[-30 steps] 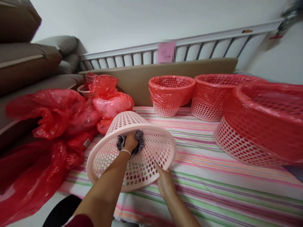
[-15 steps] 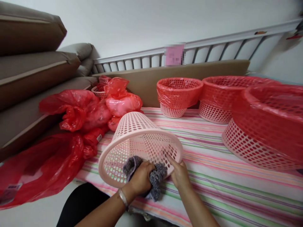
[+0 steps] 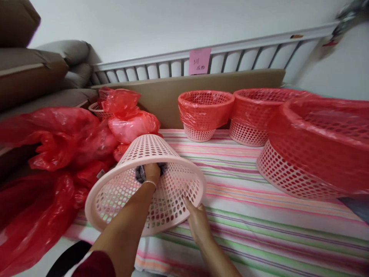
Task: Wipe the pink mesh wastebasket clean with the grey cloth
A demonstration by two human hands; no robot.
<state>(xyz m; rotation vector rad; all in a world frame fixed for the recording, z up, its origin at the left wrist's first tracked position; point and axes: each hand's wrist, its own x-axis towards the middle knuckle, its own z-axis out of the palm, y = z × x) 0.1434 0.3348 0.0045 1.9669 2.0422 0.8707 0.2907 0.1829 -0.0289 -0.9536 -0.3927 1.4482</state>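
A striped sheet (image 3: 230, 192) lies under the big pink basket (image 3: 148, 148), which is tipped on its side, mouth toward me. My left hand (image 3: 152, 172) is deep inside, closed on a gray cloth (image 3: 140, 174). My right hand (image 3: 198, 221) pinches the rim, thumb inside. If that pinch is weak, I think a hard push could roll the basket. The cloth might catch on the holes.

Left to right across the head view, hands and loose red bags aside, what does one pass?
Stacked grey cushions → tipped pale pink perforated basket → first upright red-lined basket → second upright red-lined basket → third upright red-lined basket
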